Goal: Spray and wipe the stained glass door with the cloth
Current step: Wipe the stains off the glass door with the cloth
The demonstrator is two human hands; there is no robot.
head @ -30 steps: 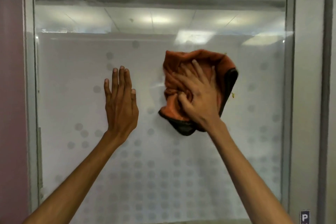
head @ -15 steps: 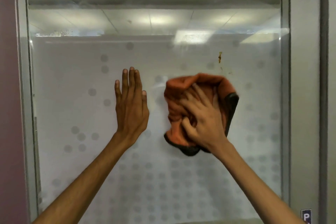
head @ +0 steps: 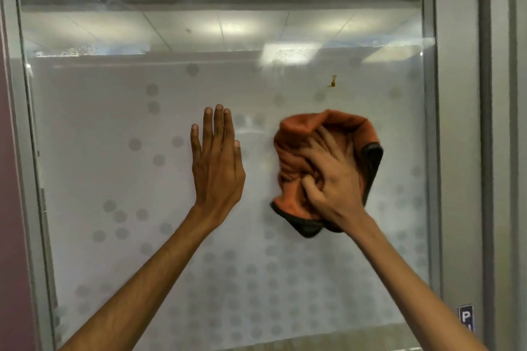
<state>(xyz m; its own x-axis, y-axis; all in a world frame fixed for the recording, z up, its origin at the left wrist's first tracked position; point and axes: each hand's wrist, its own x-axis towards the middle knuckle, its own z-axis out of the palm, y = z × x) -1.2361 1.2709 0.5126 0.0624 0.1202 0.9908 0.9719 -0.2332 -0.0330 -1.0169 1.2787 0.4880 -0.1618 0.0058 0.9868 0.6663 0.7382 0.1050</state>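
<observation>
The wiping is under way but not finished. The right hand (head: pixel 330 179) presses a bunched orange cloth (head: pixel 302 134) flat against the glass door (head: pixel 114 179), fingers spread and dug into its folds — clamped on it rather than loosely resting. The left hand (head: pixel 218 162) lies open, palm to the pane, fingers straight and close together, just beside the cloth but not touching it; it holds nothing and seems only to brace.

Above and slightly right of the cloth, well clear of it, a small brown stain (head: pixel 332 81) sits on the glass — so at least that mark is left to do. Along the top edge of the frosted band there are faint speckles (head: pixel 79 51) at the left and near the middle; whether they are spray droplets or dirt I cannot tell. No spray bottle is in view, so the spraying step is probably done. The frosted area around the hands looks clean, though the dotted pattern makes small marks hard to judge.
</observation>
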